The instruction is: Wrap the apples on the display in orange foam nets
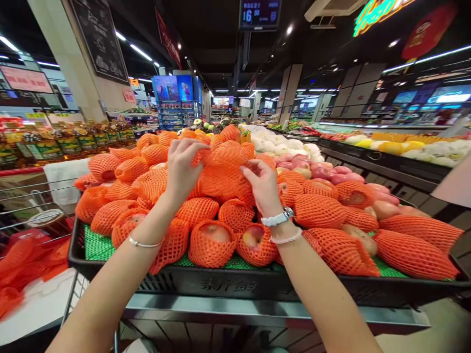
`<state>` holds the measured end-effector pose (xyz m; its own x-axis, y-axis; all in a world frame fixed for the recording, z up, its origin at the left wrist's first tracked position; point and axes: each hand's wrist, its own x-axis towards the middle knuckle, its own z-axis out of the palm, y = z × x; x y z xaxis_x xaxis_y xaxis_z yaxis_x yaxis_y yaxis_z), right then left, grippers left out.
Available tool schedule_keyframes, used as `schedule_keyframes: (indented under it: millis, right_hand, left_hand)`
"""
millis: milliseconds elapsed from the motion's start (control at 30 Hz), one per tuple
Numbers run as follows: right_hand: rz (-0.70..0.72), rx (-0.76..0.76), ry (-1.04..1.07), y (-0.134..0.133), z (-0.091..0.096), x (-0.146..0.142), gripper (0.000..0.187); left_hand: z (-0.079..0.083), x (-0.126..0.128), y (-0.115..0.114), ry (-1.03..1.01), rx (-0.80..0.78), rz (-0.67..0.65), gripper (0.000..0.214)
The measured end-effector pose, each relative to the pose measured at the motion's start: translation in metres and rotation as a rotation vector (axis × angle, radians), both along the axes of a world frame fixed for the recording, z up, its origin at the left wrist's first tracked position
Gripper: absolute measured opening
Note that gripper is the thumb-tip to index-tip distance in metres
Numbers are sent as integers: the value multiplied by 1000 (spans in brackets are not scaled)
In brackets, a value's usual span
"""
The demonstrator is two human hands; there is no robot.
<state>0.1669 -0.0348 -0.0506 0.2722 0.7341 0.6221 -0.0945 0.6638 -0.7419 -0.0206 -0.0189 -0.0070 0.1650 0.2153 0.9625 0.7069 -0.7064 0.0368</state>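
While our left hand (182, 169) curls its fingers over the 10 o'clock edge of an orange net (221, 174) and our right hand (263, 186) pinches its 3 o'clock side, we grip that net between them at the top of the heap. Whether an apple sits inside it we cannot tell. A thin bracelet (145, 243) circles our left wrist; a watch (277, 218) and a bead band (286, 239) sit on our right.

Around the net, netted apples (211, 242) are piled touching one another, those at 6 o'clock showing red skin through the mesh. They lie on a green mat (95, 245) inside a black tray (228, 284).

At 1 o'clock from the hands lie bare pink apples (326, 172), with white-netted fruit (279, 144) beyond them. At 8 o'clock, loose nets (22, 264) are heaped beside the tray. At 10 o'clock stand shelves of bottles (68, 142), and at 12 o'clock a screen (259, 13) hangs overhead.
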Motion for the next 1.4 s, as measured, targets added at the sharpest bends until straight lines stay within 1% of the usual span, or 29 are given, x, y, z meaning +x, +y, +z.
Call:
schedule_keyframes:
  millis: [33, 100, 167, 200, 233, 267, 333, 400, 500, 567, 667, 767, 800, 867, 967, 1033, 1133, 1233, 1267, 1333, 1400]
  right_hand:
    - [71, -29, 19, -2, 0, -2, 24]
    - [259, -87, 67, -7, 1, -6, 24]
    - [472, -124, 110, -12, 1, -9, 23]
    - [559, -128, 126, -13, 0, -9, 24]
    - [614, -122, 136, -13, 0, -10, 24]
    - [630, -109, 138, -12, -1, -10, 24]
    - [577, -74, 101, -9, -3, -11, 24]
    - [469, -16, 28, -4, -4, -12, 28]
    - [334, 69, -62, 0, -4, -11, 42]
    - [296, 84, -74, 0, -3, -11, 51]
    - [315, 100, -70, -4, -1, -11, 65]
    - [388, 120, -147, -7, 0, -12, 68]
    - [410, 124, -176, -8, 0, -12, 68]
    - [422, 133, -196, -6, -1, -11, 65]
    - [367, 116, -143, -2, -1, -7, 61]
    - [307, 102, -119, 0, 0, -3, 60]
    - [177, 138, -93, 0, 2, 0, 53]
    - [49, 199, -88, -5, 6, 2, 44]
    - [29, 218, -112, -7, 7, 2, 42]
    - [32, 261, -190, -11, 8, 0, 37]
    - [56, 302, -263, -14, 7, -1, 38]
  left_hand:
    - [-2, -4, 1, -72, -44, -34, 35]
    - [-5, -9, 2, -240, -157, -123, 41]
    - [-6, -9, 2, -395, -273, -234, 45]
    - [-7, -8, 2, -446, -318, -295, 43]
    - [-7, -5, 1, -475, -353, -362, 40]
    - [-6, -3, 0, -483, -383, -432, 36]
    - [-6, 2, -3, -453, -460, -576, 32]
    - [-6, 6, -5, -383, -594, -687, 29]
    - [-8, 9, -7, -277, -816, -754, 27]
    - [-10, 8, -6, -268, -876, -772, 25]
    - [-13, 7, -7, -213, -895, -789, 19]
    - [-14, 8, -13, -77, -925, -759, 15]
    - [-14, 8, -14, -67, -910, -742, 13]
    - [-14, 9, -15, -145, -822, -731, 13]
    - [-16, 10, -9, -357, -657, -792, 25]
    - [-18, 10, -3, -418, -618, -833, 32]
    - [-19, 12, 0, -406, -662, -848, 35]
    - [-18, 14, -3, -382, -714, -833, 40]
    - [-18, 15, -4, -364, -731, -815, 41]
    - [-17, 16, -7, -309, -765, -772, 42]
    - [-16, 17, -9, -262, -794, -739, 41]
